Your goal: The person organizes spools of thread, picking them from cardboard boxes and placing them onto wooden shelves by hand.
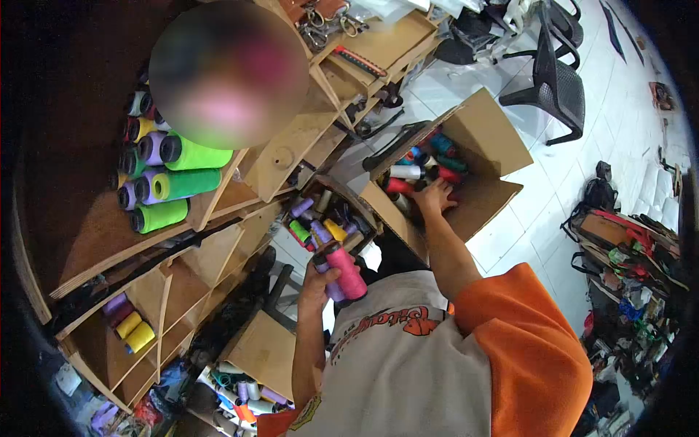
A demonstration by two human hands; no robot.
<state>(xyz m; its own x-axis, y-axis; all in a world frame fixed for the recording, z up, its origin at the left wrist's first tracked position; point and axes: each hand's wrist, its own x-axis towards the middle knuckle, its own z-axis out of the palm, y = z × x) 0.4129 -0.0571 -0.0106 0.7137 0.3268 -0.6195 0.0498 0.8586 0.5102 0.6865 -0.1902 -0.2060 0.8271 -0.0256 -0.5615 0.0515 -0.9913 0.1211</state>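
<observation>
My left hand [314,287] is closed around two thread spools, a pink spool [345,271] and a purple spool [331,290], held side by side in front of my shirt. My right hand [435,197] reaches into an open cardboard box [486,198], its fingers spread over the spools inside. Close to its fingertips lie a red spool [399,186] and a white spool [405,172]. Teal spools [445,146] sit deeper in this box. What lies under the right palm is hidden.
Green spools [191,183] and purple ones lie stacked on a wooden shelf [218,191] at left. Yellow spools [135,333] sit in a lower compartment. A smaller box [368,211] and another carton [263,349] hold more spools. A black chair [557,87] stands beyond; clutter [626,320] lies right.
</observation>
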